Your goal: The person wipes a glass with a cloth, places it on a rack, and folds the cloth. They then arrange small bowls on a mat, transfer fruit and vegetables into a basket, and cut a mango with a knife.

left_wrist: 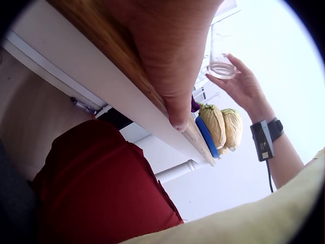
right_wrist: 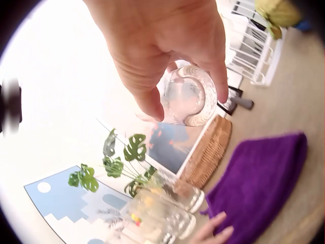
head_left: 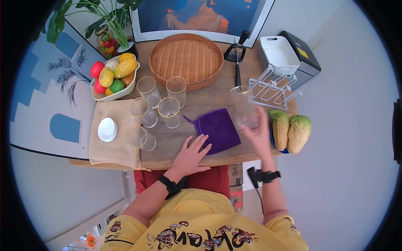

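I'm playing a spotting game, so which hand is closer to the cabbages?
The right. The right hand holds a glass just left of the cabbages; the left hand rests on the purple cloth, farther left.

A wooden table (head_left: 201,98) is carrying kitchen things
A wicker tray (head_left: 186,56) is lying at the far edge, a fruit basket (head_left: 119,96) is standing near the far left corner, and a beige cloth (head_left: 116,154) is covering the near left corner; five gold-rimmed glasses (head_left: 169,113) are clustering between it, the tray and a purple cloth (head_left: 221,129) lying by the near edge, while a white wire rack (head_left: 268,103) is standing at the right edge, a blue plate (left_wrist: 206,137) near the near right corner
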